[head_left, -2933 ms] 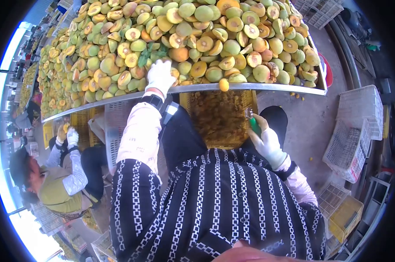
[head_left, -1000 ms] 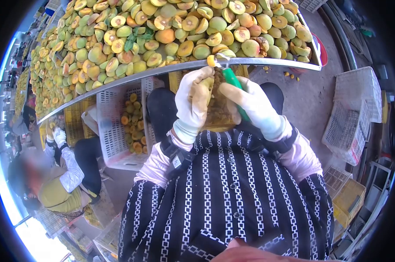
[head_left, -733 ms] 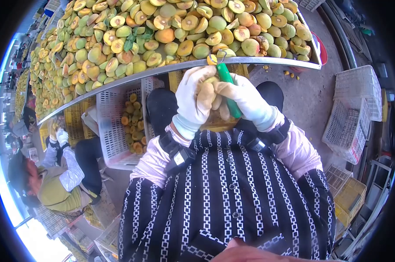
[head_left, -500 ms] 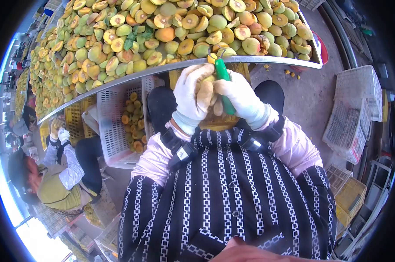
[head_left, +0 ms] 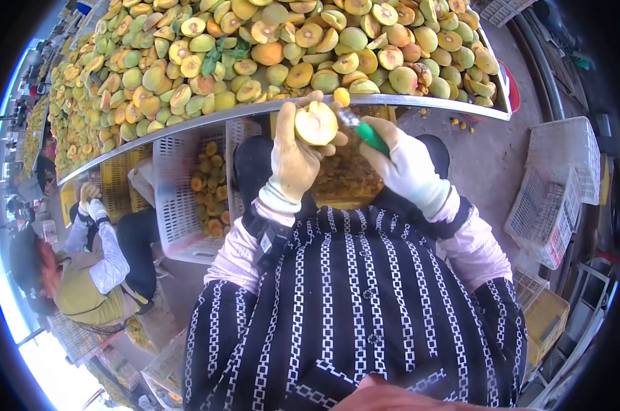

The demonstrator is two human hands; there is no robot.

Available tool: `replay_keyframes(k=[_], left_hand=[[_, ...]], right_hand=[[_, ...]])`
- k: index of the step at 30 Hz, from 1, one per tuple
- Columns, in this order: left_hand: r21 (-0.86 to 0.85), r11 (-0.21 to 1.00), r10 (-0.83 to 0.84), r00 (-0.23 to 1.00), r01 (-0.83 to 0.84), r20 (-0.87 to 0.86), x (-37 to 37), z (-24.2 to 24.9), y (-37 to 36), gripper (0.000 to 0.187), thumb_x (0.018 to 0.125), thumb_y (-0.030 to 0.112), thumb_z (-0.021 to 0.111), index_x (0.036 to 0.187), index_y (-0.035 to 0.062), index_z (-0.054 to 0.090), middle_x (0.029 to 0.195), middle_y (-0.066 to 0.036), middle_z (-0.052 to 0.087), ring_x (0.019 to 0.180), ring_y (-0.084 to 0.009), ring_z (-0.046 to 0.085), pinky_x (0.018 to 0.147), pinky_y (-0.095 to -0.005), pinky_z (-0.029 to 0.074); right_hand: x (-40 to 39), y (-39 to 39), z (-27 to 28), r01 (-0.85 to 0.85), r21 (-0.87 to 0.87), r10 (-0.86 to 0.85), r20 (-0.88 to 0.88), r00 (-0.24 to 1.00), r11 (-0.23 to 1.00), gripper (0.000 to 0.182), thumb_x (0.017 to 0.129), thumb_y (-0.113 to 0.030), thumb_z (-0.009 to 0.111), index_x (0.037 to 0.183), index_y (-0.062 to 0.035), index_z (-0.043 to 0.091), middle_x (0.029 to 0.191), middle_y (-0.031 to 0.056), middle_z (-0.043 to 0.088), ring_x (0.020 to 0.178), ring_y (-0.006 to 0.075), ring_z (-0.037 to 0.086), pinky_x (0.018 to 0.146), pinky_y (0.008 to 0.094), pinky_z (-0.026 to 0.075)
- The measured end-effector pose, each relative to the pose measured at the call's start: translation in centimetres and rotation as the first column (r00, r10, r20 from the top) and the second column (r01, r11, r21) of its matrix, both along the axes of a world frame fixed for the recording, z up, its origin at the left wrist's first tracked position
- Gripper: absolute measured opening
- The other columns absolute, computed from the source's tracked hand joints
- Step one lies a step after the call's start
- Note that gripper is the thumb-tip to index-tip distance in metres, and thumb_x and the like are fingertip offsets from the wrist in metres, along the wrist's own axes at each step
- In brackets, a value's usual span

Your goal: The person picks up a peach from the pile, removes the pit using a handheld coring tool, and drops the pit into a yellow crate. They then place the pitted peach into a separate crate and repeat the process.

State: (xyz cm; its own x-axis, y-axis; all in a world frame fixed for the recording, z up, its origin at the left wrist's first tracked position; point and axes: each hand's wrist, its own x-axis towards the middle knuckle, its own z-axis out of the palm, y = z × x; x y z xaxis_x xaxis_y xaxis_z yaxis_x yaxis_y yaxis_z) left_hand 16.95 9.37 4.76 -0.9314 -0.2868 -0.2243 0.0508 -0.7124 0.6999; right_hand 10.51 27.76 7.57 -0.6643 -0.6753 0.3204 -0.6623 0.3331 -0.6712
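My left hand (head_left: 295, 164), in a stained white glove, grips a peach half (head_left: 316, 124) with its pale cut face turned up toward me. In my gloved right hand (head_left: 411, 166) is a green-handled pitting tool (head_left: 372, 136). Its metal end points up and left, close beside the peach half. Just beyond both hands, a heap of cut peaches (head_left: 296, 51) covers the metal-edged table (head_left: 269, 107). A small orange piece (head_left: 341, 96) shows at the table's edge. Below my hands, a yellow crate (head_left: 347, 203) holds fruit scraps.
A white crate (head_left: 183, 229) with peach halves stands left of my knees. Further left, a seated co-worker (head_left: 94, 281) in gloves works at the same table. Stacked white crates (head_left: 546, 181) are on the floor at right, with a yellowish crate (head_left: 546, 318) nearer me.
My hands have moved apart from being pressed together around the fruit. The peach half's cut face now shows, and the green tool has tilted with its metal end toward the left hand.
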Motion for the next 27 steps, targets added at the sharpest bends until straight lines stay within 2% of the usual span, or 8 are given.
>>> replay_keyframes(k=[5, 7, 11, 15, 17, 19, 23, 27], left_hand=[[-0.116, 0.993, -0.026, 0.999, 0.029, 0.026, 0.6, 1.7, 1.3, 0.059, 0.099, 0.053, 0.025, 0.122, 0.0072, 0.053, 0.106, -0.01, 0.066, 0.078, -0.0136, 0.064, 0.05, -0.0188, 0.044], [-0.219, 0.974, -0.045, 0.998, 0.052, 0.034, 0.9, 1.9, 1.4, 0.06, 0.1, 0.053, 0.021, 0.121, 0.0057, 0.051, 0.102, -0.007, 0.067, 0.074, -0.0075, 0.061, 0.048, -0.0154, 0.042], [-0.232, 0.972, -0.033, 0.999, 0.035, 0.014, 1.2, 1.9, 1.6, 0.059, 0.1, 0.052, 0.021, 0.119, 0.0058, 0.051, 0.1, -0.007, 0.067, 0.072, -0.0075, 0.062, 0.047, -0.0151, 0.042], [-0.332, 0.942, -0.023, 0.997, 0.045, 0.068, 1.5, 1.6, 1.9, 0.059, 0.099, 0.054, 0.022, 0.116, 0.0064, 0.052, 0.096, -0.006, 0.068, 0.071, -0.0068, 0.062, 0.045, -0.0143, 0.041], [-0.363, 0.931, -0.013, 0.996, 0.046, 0.093, 1.6, 1.5, 2.2, 0.059, 0.099, 0.055, 0.022, 0.114, 0.0064, 0.053, 0.095, -0.006, 0.068, 0.071, -0.0066, 0.062, 0.045, -0.0141, 0.041], [-0.294, 0.956, 0.03, 0.992, 0.008, 0.124, 1.6, 1.1, 2.5, 0.063, 0.098, 0.058, 0.021, 0.113, 0.0056, 0.053, 0.093, -0.012, 0.068, 0.067, -0.0129, 0.063, 0.044, -0.0189, 0.042], [-0.276, 0.961, 0.026, 0.993, 0.007, 0.114, 2.0, 1.4, 2.0, 0.062, 0.099, 0.055, 0.023, 0.109, 0.0034, 0.055, 0.093, -0.013, 0.068, 0.058, -0.0127, 0.061, 0.042, -0.0193, 0.041], [-0.215, 0.939, -0.224, 0.952, 0.268, 0.207, 2.5, 1.4, 0.1, 0.057, 0.1, 0.047, 0.027, 0.102, -0.0005, 0.058, 0.081, -0.013, 0.067, 0.043, -0.0139, 0.054, 0.034, -0.0205, 0.038]], right_hand=[[0.7, -1.0, 1.4, -0.034, 0.072, 0.054, -0.299, 0.953, 0.997, 0.046, 0.083, -0.024, 0.068, 0.124, -0.0081, 0.055, 0.066, 0.0059, 0.055, 0.05, 0.0226, 0.058, 0.047, 0.034, 0.046], [1.0, -1.0, 1.5, 0.002, 0.13, 0.043, -0.341, 0.939, 0.991, 0.047, 0.083, -0.025, 0.068, 0.125, -0.0085, 0.054, 0.065, 0.0054, 0.055, 0.049, 0.0222, 0.057, 0.046, 0.0339, 0.046], [1.6, -1.2, 1.3, 0.096, 0.235, 0.014, -0.427, 0.904, 0.967, 0.041, 0.083, -0.025, 0.067, 0.117, -0.0077, 0.054, 0.064, 0.0039, 0.054, 0.048, 0.0216, 0.057, 0.045, 0.034, 0.046], [1.8, -1.0, 0.3, 0.068, 0.268, 0.046, -0.397, 0.917, 0.961, 0.028, 0.081, -0.02, 0.065, 0.103, -0.0072, 0.053, 0.063, 0.0045, 0.055, 0.047, 0.0228, 0.058, 0.044, 0.0358, 0.046], [2.0, -1.0, 0.0, 0.012, 0.324, 0.087, -0.29, 0.953, 0.946, 0.022, 0.079, -0.014, 0.063, 0.094, -0.0067, 0.049, 0.063, 0.0073, 0.057, 0.049, 0.0266, 0.059, 0.044, 0.0383, 0.047], [2.0, -1.1, 0.1, -0.022, 0.338, 0.107, -0.234, 0.966, 0.941, 0.022, 0.079, -0.012, 0.062, 0.094, -0.0057, 0.048, 0.063, 0.0089, 0.058, 0.05, 0.0287, 0.06, 0.045, 0.0395, 0.048], [2.1, -1.3, 0.2, -0.105, 0.368, 0.153, -0.102, 0.983, 0.924, 0.021, 0.08, -0.013, 0.064, 0.093, -0.005, 0.049, 0.063, 0.0122, 0.059, 0.054, 0.033, 0.061, 0.049, 0.04, 0.05], [2.5, -0.6, -0.4, -0.186, 0.341, 0.218, -0.056, 0.974, 0.922, 0.02, 0.081, -0.012, 0.062, 0.094, -0.0043, 0.048, 0.062, 0.013, 0.059, 0.053, 0.0327, 0.061, 0.049, 0.0404, 0.05]])
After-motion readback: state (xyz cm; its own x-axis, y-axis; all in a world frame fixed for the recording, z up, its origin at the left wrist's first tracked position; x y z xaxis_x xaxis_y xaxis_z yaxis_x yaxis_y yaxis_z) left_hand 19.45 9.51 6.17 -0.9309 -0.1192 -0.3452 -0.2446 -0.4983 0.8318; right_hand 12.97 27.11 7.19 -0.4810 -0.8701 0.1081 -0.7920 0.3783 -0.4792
